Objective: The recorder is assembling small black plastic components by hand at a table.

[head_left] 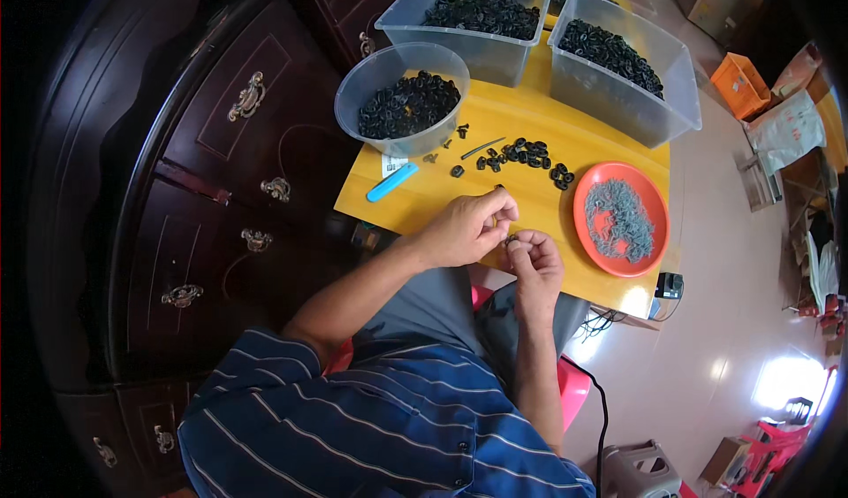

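My left hand (470, 228) is closed over the near edge of the yellow table (530, 199), its fingers curled in a pinch. What it holds, if anything, is hidden. Right beside it, my right hand (537, 266) pinches a small dark piece (512, 240) between thumb and fingers. Beyond my hands lies a loose group of small black rings (528, 153). A thin grey rod (482, 148) rests at their left. To the right, an orange-red plate (581, 215) holds a heap of small grey pieces (629, 219), too fine to tell apart.
A round clear tub (346, 109) and two clear rectangular bins (481, 49) (609, 100) hold black parts at the back. A light-blue strip-shaped tool (391, 182) lies at the left edge. A dark wooden cabinet (238, 189) stands close on the left. Cables (601, 323) hang below the right corner.
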{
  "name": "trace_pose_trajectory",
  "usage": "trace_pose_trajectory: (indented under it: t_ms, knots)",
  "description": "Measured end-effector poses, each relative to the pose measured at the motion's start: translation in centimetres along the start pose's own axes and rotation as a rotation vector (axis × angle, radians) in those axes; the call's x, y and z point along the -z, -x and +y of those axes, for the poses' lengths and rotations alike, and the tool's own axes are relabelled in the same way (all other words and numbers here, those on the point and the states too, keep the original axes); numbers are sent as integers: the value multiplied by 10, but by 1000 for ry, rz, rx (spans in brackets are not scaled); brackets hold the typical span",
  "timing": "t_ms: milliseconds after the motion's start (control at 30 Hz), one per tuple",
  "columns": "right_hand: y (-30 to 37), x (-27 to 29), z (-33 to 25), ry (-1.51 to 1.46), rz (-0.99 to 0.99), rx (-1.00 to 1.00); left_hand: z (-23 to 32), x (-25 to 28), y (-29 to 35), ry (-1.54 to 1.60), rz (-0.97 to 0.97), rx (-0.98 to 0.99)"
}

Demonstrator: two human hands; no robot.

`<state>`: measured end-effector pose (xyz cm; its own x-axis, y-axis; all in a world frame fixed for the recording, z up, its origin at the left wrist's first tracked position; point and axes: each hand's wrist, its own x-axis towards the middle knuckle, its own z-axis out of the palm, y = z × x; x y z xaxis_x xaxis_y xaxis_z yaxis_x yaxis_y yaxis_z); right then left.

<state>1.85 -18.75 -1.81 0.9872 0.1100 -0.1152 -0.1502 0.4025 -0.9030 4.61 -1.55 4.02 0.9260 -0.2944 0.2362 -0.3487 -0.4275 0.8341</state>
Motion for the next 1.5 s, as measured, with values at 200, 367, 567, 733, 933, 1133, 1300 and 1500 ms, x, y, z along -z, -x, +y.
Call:
trace_pose_trajectory:
  t_ms: [200,367,567,733,933,1133,1300,1500]
  knots:
    - [0,-5,-2,-25,29,27,2,2,1,15,-3,14]
    - [-1,-4,1,15,24,10,1,2,3,-25,-16,-12]
    - [-1,0,10,91,-47,45,1,1,14,-69,22,-16]
    - [-1,5,11,167,-119,58,-1,-2,24,-60,54,-16]
    - [4,-2,19,187,-193,118,-24,-10,43,82,114,32]
    - [7,-1,24,250,-174,175,-26,-14,47,118,116,59]
    - [3,5,36,130,-123,160,-23,-16,46,422,-15,237]
    - [6,3,29,91,-93,119,-20,-17,36,449,-33,181]
